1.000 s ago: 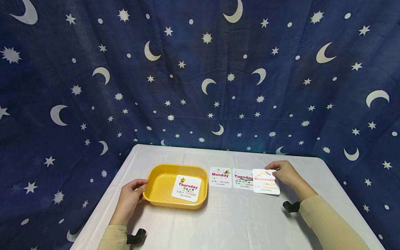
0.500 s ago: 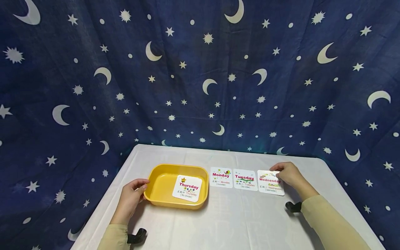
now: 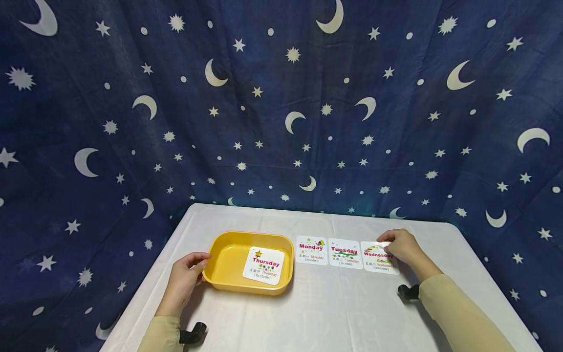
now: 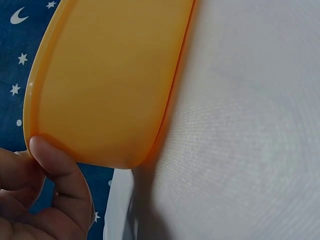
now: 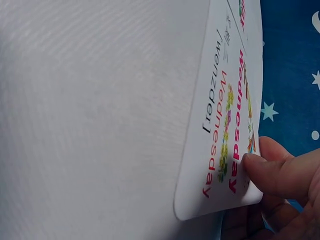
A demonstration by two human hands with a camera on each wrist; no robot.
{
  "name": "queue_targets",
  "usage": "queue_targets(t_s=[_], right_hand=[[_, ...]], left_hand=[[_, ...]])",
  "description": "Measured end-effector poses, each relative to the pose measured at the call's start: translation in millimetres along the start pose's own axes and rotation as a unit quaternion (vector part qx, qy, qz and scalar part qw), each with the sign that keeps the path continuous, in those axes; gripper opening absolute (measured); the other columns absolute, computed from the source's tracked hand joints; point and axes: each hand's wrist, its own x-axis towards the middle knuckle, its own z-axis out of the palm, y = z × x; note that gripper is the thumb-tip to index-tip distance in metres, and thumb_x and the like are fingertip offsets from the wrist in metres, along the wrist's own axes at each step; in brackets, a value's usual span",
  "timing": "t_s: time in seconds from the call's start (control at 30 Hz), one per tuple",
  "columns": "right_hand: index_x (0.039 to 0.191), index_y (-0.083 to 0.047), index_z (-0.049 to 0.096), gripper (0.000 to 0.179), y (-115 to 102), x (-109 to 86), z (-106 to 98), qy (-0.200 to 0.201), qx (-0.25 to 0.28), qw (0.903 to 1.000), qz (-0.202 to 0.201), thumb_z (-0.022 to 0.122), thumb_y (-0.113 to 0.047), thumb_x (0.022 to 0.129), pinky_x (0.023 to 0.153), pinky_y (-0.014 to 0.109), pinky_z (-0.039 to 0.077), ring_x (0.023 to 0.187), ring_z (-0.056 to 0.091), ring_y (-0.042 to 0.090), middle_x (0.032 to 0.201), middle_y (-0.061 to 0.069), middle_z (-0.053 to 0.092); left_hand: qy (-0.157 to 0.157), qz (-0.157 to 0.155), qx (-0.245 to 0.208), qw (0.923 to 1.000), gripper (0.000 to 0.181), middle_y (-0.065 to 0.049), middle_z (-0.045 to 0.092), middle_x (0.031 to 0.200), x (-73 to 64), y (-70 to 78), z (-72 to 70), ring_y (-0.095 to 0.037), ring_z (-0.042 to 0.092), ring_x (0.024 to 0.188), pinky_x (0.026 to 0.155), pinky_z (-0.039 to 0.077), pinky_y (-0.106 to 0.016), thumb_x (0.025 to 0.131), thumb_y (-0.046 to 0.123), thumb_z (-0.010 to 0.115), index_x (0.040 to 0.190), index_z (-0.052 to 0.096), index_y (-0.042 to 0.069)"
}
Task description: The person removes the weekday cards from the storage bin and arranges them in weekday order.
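We see a smooth, glossy yellow tray [image 3: 224, 265] with rounded corners, its left rim pinched between the thumb and fingers of the left hand [image 3: 184, 277]. A white, round-cornered Thursday card [image 3: 264, 265] lies askew in its right half. Right of the tray we find a matching Monday card [image 3: 312, 251], Tuesday card [image 3: 346, 254] and Wednesday card [image 3: 378, 259] in a row; the right hand [image 3: 405, 249] grips the last by its right edge, thumb on the printed face. The white tabletop [image 3: 316, 313] looks faintly woven up close, and behind it hangs a dark blue cloth [image 3: 264, 122] patterned with pale moons and stars. The right thumb covers some Wednesday print, the left wrist view cuts off the tray's far end, and we cannot tell whether the Wednesday card lies fully flat
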Motion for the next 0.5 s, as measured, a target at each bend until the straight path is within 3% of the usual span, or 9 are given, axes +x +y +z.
queue_targets(t_s=[0.5], right_hand=[[0.113,-0.003,0.078,0.032,2.9,0.0,7.8,0.015,-0.015,0.9997,0.010,0.076,0.007,0.083,0.091,0.052,0.048,0.102,0.061,0.032,0.112,0.017,0.075]], left_hand=[[-0.004,-0.008,-0.004,1.0000,0.025,-0.016,0.066,0.112,1.8,-1.8,0.0,-0.014,0.057,0.069,0.061,0.055,-0.025,0.107,0.003,0.062,0.130,0.067,-0.008]])
